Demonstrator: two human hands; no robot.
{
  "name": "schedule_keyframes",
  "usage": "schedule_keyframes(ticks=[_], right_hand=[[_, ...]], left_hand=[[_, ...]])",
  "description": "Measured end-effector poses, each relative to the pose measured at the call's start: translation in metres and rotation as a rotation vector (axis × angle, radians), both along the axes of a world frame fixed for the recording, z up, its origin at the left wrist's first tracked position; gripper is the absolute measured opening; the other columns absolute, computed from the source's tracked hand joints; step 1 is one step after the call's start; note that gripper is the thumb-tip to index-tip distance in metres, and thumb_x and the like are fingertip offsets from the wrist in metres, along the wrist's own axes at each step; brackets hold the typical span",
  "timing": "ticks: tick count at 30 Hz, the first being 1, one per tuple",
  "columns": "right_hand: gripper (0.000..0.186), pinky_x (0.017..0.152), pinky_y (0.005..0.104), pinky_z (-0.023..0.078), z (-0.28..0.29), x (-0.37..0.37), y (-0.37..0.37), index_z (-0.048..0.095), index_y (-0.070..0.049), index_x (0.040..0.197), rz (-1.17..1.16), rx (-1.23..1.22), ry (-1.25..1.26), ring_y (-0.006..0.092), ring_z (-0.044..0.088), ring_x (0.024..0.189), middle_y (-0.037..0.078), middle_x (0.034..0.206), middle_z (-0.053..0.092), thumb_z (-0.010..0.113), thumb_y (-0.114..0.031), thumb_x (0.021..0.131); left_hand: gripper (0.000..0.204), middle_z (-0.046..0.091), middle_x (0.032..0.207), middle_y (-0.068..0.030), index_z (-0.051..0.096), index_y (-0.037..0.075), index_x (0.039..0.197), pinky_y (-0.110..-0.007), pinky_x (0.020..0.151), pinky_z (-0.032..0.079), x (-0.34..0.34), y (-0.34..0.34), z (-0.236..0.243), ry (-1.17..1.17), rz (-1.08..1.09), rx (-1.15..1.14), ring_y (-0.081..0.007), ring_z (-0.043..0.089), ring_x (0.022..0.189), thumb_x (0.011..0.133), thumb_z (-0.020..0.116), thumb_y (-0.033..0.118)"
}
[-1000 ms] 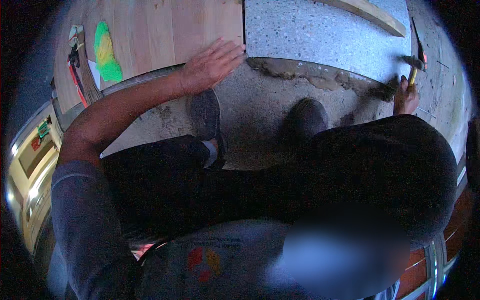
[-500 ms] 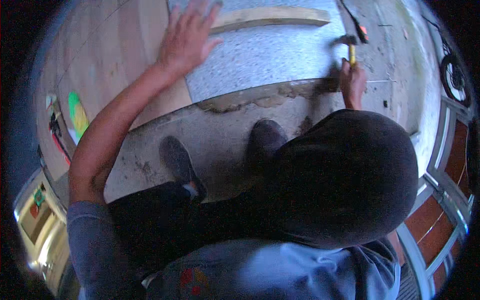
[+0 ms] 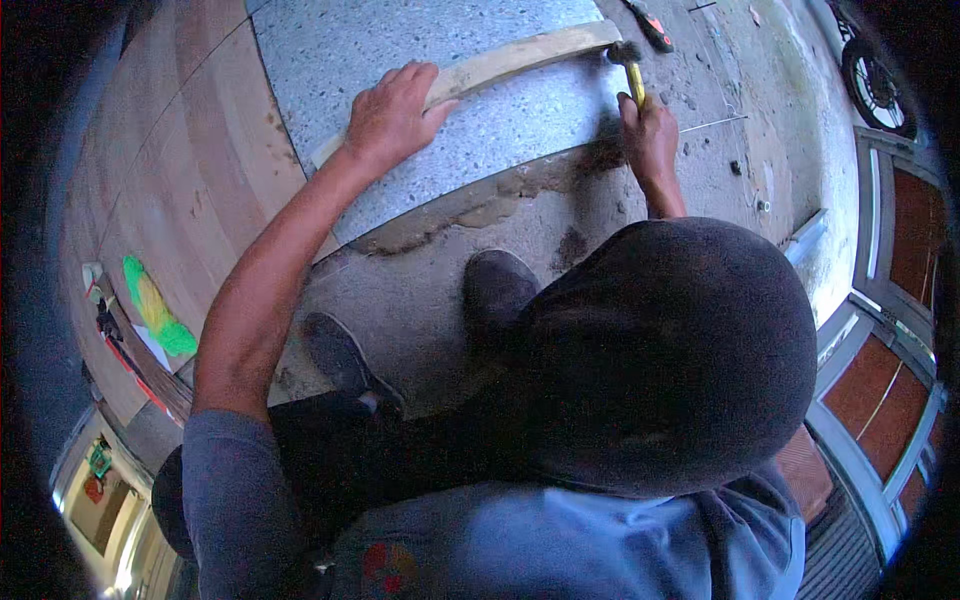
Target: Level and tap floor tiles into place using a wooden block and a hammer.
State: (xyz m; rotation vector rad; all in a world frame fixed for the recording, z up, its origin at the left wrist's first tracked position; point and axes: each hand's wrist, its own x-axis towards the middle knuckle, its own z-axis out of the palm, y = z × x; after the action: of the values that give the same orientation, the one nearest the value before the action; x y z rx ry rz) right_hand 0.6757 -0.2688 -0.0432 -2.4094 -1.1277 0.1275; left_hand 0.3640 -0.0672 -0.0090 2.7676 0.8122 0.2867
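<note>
My left hand grips a long pale wooden batten lying across the speckled grey tile, its fingers over the far side and thumb at the near side. My right hand holds a hammer by its yellow handle, with the dark head beside the batten's right end. Just beyond the hammer lies a black and orange hand tool. The tile's near edge runs along a rough cement strip.
Wood-look boards are on the left, with green-yellow string and a bundle of tools. A metal rod lies on the concrete at right. A wheel and metal-framed panels stand at the far right; my feet are below the tile.
My left hand has moved from the boards over the tile and down onto the batten, closing on it. The hammer in my right hand has moved up beside the batten's end. The view has shifted.
</note>
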Motion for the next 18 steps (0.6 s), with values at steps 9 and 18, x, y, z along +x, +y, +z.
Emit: schedule_keyframes(ticks=[9, 18], right_hand=[[0.039, 0.066, 0.0524, 0.050, 0.069, -0.017, -0.024, 0.065, -0.001, 0.101, -0.009, -0.059, 0.019, 0.0487, 0.068, 0.075, 0.030, 0.077, 0.066, 0.066, -0.040, 0.100], [0.034, 0.063, 0.0564, 0.052, 0.080, -0.071, 0.010, 0.060, -0.001, 0.095, 0.221, -0.132, 0.095, 0.0472, 0.067, 0.068, 0.027, 0.072, 0.067, 0.062, -0.034, 0.103]], left_hand=[[0.050, 0.066, 0.116, -0.0124, 0.058, 0.006, 0.126, -0.049, 0.085, 0.058, -0.009, -0.010, 0.008, 0.042, -0.020, 0.028, -0.0330, 0.065, 0.109, 0.092, 0.072, 0.041], [0.050, 0.065, 0.113, -0.0162, 0.057, 0.003, 0.120, -0.048, 0.086, 0.056, 0.001, -0.004, 0.010, 0.097, -0.059, 0.018, -0.0364, 0.063, 0.110, 0.090, 0.074, 0.039]])
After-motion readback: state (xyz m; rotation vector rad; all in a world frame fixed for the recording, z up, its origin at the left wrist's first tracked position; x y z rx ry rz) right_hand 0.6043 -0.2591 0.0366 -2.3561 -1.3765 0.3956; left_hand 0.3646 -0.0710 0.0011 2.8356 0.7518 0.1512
